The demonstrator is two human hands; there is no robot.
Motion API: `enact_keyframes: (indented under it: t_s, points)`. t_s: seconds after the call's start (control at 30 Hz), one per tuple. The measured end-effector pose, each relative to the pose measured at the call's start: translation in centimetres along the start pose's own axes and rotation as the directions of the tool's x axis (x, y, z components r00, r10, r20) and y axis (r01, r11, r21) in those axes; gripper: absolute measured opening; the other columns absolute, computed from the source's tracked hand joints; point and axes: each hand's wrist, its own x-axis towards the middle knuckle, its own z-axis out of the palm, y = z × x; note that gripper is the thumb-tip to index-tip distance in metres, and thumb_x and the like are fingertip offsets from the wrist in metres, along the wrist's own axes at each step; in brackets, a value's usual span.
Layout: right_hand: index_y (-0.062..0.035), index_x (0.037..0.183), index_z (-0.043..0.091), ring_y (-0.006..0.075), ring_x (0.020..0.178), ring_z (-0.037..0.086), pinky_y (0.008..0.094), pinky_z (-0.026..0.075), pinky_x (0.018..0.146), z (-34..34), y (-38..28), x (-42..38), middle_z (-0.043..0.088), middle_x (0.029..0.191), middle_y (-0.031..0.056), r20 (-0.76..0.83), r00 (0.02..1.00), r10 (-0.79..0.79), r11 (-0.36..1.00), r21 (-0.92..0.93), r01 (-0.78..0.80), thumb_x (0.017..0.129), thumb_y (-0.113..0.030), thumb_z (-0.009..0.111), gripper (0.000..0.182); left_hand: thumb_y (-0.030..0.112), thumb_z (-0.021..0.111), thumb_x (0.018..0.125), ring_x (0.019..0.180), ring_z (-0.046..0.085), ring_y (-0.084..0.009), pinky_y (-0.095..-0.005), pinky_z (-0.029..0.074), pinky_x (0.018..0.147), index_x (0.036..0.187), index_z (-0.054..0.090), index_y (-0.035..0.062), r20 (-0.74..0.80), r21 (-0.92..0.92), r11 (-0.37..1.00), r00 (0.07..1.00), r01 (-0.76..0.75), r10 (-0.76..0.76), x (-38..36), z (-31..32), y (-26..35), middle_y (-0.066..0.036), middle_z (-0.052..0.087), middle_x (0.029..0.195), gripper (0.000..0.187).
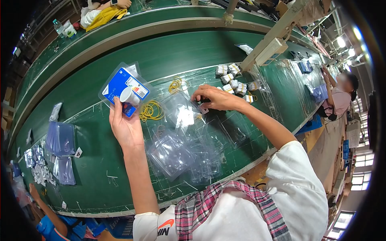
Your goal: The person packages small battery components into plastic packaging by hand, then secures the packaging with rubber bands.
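Observation:
My left hand (125,130) grips a blister pack (116,89), a blue printed card in a clear plastic shell with a white round part on its front. Over the clear shells in the middle of the bench, my right hand (217,99) has its fingers curled together. A small white piece (204,109) shows under these fingertips; whether they pinch it is hard to see. Yellow rubber bands (152,111) lie beside the blister pack. Nearer my body sits a loose pile of clear plastic shells (171,156).
Banded bundles of small white slips (233,82) lie beyond my right hand. Stacked clear shells (60,138) and loose white slips (42,175) are at left. A post (257,56) rises from the green bench (100,168). Co-workers sit at right (341,94) and lower left (60,225).

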Motion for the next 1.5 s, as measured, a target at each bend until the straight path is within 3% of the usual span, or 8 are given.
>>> enact_keyframes:
  t_s: [0.2, 0.6, 0.73, 0.83, 0.97, 1.03, 1.33, 1.5]
  points:
    - [-0.0105, 0.115, 0.062, 0.0245, 0.112, 0.045, 0.0380, 0.044, 0.096, -1.6, -1.1, -0.5, 0.052, 0.111, 0.0055, 0.116, 0.992, -0.046, 0.980, -0.189, 0.068, 0.078, -0.010, 0.072, 0.039, 0.016, 0.050, 0.101, 0.113, 0.056, -0.0228, -0.0447, 0.046, 0.099, 0.122, 0.051, 0.0012, 0.026, 0.010, 1.000, 1.000, 0.002, -0.002, 0.0, -0.1, 0.0, -0.011, 0.059, 0.120, 0.026]
    - [-0.0065, 0.086, 0.059, 0.0255, 0.103, 0.050, 0.0382, 0.043, 0.087, -0.5, 0.4, -1.7, 0.059, 0.097, 0.0060, 0.120, 0.980, -0.161, 0.880, -0.432, 0.198, 0.075, -0.011, 0.070, 0.016, 0.016, 0.051, 0.100, 0.111, 0.056, -0.0201, -0.0410, 0.047, 0.096, 0.121, 0.052, 0.0008, 0.023, 0.053, 0.999, 1.000, -0.001, 0.000, -0.4, 0.6, -0.3, -0.010, 0.059, 0.117, 0.026]
    - [-0.0030, 0.094, 0.056, 0.0262, 0.089, 0.061, 0.0381, 0.048, 0.076, -1.4, -0.5, -2.1, 0.066, 0.085, 0.0102, -0.018, 0.991, -0.135, 0.939, -0.323, 0.122, 0.083, -0.008, 0.066, 0.016, 0.018, 0.053, 0.099, 0.102, 0.057, -0.0148, -0.0353, 0.047, 0.089, 0.121, 0.054, 0.0041, 0.016, 0.094, 0.996, 1.000, -0.002, 0.001, -0.9, 1.2, -0.6, -0.005, 0.060, 0.109, 0.026]
    - [-0.0003, 0.098, 0.055, 0.0255, 0.082, 0.065, 0.0355, 0.050, 0.070, -2.8, -1.4, -1.8, 0.067, 0.086, 0.0127, -0.258, 0.966, 0.005, 1.000, 0.026, 0.002, 0.086, -0.006, 0.064, 0.016, 0.019, 0.053, 0.100, 0.096, 0.057, -0.0121, -0.0331, 0.049, 0.082, 0.120, 0.055, 0.0063, 0.038, 0.143, 0.990, 0.999, 0.004, -0.010, -1.4, 1.8, -1.1, -0.002, 0.059, 0.103, 0.024]
    - [0.0022, 0.118, 0.059, 0.0102, 0.075, 0.063, 0.0257, 0.053, 0.070, -4.2, -2.3, -0.6, 0.066, 0.082, 0.0071, -0.312, 0.940, 0.137, 0.907, 0.422, 0.008, 0.092, -0.005, 0.059, 0.026, 0.017, 0.052, 0.100, 0.097, 0.058, -0.0115, -0.0324, 0.049, 0.085, 0.120, 0.055, 0.0039, 0.061, 0.177, 0.984, 0.998, -0.001, -0.010, -2.1, 2.6, -2.0, -0.003, 0.061, 0.105, 0.024]
    - [0.0055, 0.116, 0.060, 0.0105, 0.076, 0.065, 0.0239, 0.054, 0.072, -4.2, -2.9, 0.5, 0.068, 0.086, 0.0102, -0.318, 0.940, 0.119, 0.832, 0.549, 0.080, 0.094, -0.007, 0.058, 0.025, 0.016, 0.052, 0.100, 0.097, 0.058, -0.0113, -0.0316, 0.048, 0.087, 0.120, 0.055, 0.0030, 0.077, 0.209, 0.977, 0.997, -0.031, 0.015, -2.3, 2.7, -2.5, -0.003, 0.062, 0.107, 0.024]
    - [0.0002, 0.105, 0.050, 0.0215, 0.092, 0.069, 0.0300, 0.056, 0.079, -2.1, -7.8, 4.4, 0.069, 0.101, 0.0188, -0.509, 0.853, 0.113, 0.665, 0.677, 0.315, 0.101, -0.016, 0.048, 0.017, 0.015, 0.052, 0.100, 0.101, 0.058, -0.0104, -0.0288, 0.046, 0.091, 0.123, 0.054, -0.0013, 0.178, 0.442, 0.872, 0.973, -0.210, 0.145, -3.0, 2.8, -4.0, -0.005, 0.061, 0.114, 0.028]
    - [0.0016, 0.102, 0.050, 0.0180, 0.086, 0.070, 0.0286, 0.052, 0.069, 0.2, -10.0, 4.4, 0.071, 0.090, 0.0150, -0.660, 0.747, 0.074, 0.795, 0.491, 0.355, 0.098, -0.011, 0.051, 0.013, 0.017, 0.052, 0.101, 0.094, 0.056, -0.0102, -0.0269, 0.044, 0.086, 0.119, 0.057, -0.0032, 0.154, 0.537, 0.783, 0.949, -0.313, 0.274, -3.4, 3.4, -4.3, -0.006, 0.063, 0.106, 0.028]
